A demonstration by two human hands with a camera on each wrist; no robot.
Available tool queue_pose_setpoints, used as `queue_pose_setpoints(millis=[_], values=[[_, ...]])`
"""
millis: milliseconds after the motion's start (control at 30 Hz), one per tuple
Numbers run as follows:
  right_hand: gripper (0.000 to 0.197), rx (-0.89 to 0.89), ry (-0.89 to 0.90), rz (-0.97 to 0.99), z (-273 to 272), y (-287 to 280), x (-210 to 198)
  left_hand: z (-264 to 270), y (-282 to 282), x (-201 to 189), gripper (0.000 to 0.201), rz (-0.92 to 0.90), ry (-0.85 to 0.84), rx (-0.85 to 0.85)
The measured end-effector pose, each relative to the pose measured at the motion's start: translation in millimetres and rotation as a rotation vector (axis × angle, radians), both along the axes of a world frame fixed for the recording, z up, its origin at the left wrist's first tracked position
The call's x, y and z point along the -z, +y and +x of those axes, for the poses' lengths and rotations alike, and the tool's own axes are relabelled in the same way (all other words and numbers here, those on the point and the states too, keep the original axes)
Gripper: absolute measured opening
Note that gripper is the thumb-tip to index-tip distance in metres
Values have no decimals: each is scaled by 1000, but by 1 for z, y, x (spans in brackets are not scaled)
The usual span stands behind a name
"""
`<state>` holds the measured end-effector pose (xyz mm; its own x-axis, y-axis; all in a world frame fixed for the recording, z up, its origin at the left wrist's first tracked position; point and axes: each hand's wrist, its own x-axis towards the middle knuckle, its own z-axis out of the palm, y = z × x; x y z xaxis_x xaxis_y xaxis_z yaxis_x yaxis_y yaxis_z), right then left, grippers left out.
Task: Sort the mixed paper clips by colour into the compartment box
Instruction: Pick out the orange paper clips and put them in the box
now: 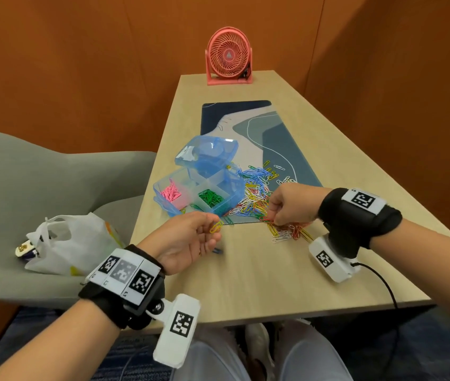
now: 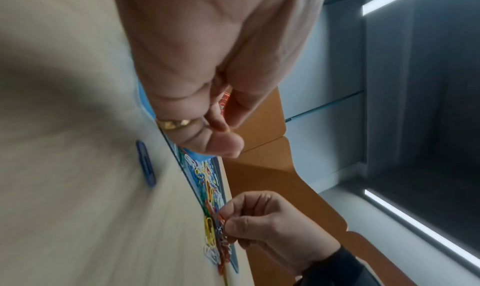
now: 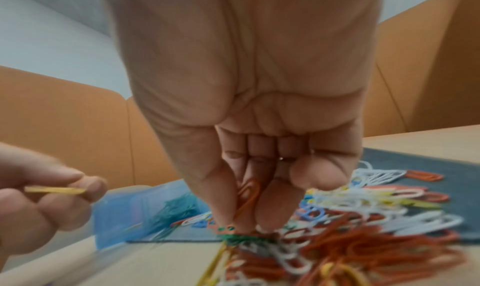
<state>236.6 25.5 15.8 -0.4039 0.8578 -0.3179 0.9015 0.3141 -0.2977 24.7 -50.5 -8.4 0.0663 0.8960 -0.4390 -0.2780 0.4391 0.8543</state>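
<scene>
Between left thumb and forefinger, a yellow clip [image 1: 216, 226] lies pinched, long axis running toward one o'clock. The box [image 1: 199, 193] sits at twelve o'clock from that left hand [image 1: 190, 240], just beyond it, pink and green compartments already filled; this hand is likely the nearer one for the drop. At three o'clock the right hand [image 1: 292, 204], fingers curled, pinches an orange clip [image 3: 248, 198] at the pile [image 1: 256, 199] on the bench [image 1: 259, 270].

compartment box [image 1: 190, 188] left of clip pile [image 1: 256, 199] on mat [image 1: 245, 127], fan [image 1: 228, 56] behind
</scene>
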Motion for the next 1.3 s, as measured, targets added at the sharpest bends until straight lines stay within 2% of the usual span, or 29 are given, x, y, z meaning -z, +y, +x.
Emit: queue_pose_setpoints(millis=[100,200,267,333,400,467,567,667,733,833,900,1100,1233,1300], values=[[15,43,10,-15,11,4,1,-1,0,-3,12,67,5,40],[14,73,59,-52,18,5,2,-10,8,-16,11,192,139,4],[12,88,91,-62,17,5,0,-24,19,-26,11,286,386,-54],[10,75,108,-33,12,8,-1,-37,30,-32,9,336,751,-78],[11,59,131,-2,4,12,-3,-44,38,-35,4,333,1047,-16],[10,66,173,-3,-3,17,-6,-44,43,-34,7,296,1209,101],[8,89,220,32,-9,23,-10,-42,48,-31,7,212,1315,266],[10,119,266,71,-8,28,-13,-39,48,-32,9,235,1304,295],[11,141,331,1,-7,30,-13,-35,47,-31,11,349,1230,243],[6,172,457,-115,-11,29,-15,-18,43,-26,10,413,861,163],[10,174,513,-154,-14,29,-15,-5,41,-19,11,365,588,112],[9,147,545,-170,-18,21,-20,23,35,-5,13,175,40,-58],[3,88,609,-192,-20,11,-26,35,36,3,39,-4,-349,-87],[7,109,661,-206,-19,11,-26,40,35,6,48,-48,-504,-102]])
